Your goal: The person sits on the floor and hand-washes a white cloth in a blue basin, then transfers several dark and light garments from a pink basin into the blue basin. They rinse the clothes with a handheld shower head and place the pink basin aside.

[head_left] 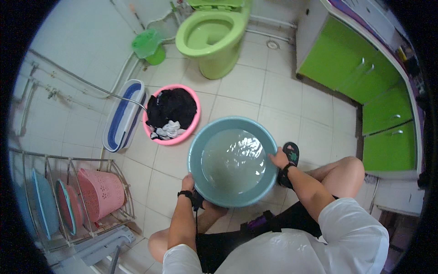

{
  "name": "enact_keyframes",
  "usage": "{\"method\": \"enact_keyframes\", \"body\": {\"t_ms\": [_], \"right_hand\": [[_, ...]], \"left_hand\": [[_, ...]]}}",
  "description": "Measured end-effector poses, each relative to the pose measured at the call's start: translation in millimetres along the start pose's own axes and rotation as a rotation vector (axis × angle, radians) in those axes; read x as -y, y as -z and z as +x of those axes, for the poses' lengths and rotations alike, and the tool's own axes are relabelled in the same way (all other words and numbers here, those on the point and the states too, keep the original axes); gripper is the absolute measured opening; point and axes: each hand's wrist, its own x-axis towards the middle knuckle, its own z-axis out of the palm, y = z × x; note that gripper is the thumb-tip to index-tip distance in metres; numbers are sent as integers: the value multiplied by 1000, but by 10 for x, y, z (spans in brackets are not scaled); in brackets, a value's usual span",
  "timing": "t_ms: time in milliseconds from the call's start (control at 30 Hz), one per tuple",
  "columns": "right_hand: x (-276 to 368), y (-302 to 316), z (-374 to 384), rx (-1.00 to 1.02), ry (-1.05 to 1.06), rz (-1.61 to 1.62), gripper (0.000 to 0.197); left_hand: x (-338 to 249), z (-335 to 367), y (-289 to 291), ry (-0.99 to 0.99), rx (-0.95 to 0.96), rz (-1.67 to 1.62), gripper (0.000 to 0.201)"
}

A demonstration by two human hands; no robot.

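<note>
A round teal basin of cloudy water is in front of me, between my bent legs. With my left hand I grip its left rim, the fingers partly hidden behind the edge. My right hand is closed on the opposite rim, with the thumb over the edge. Light glints off the rippled water. Just beyond the basin, to the left, a pink basin holds black clothes and a small white-and-grey cloth.
A blue-and-white collapsible tub leans near the left wall, with a metal hose running over it. Farther off are a green toilet and a green bin. Green cabinets line the right. A rack holds basins and a pink basket.
</note>
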Motion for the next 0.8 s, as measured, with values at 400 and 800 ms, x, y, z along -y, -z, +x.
{"method": "enact_keyframes", "body": {"t_ms": [400, 800], "right_hand": [[220, 834, 126, -4, 154, 208, 31], [918, 1626, -19, 176, -24, 376, 22]], "left_hand": [[-114, -344, -148, -344, -102, 554, 54], [10, -595, -535, 46, 82, 472, 58]]}}
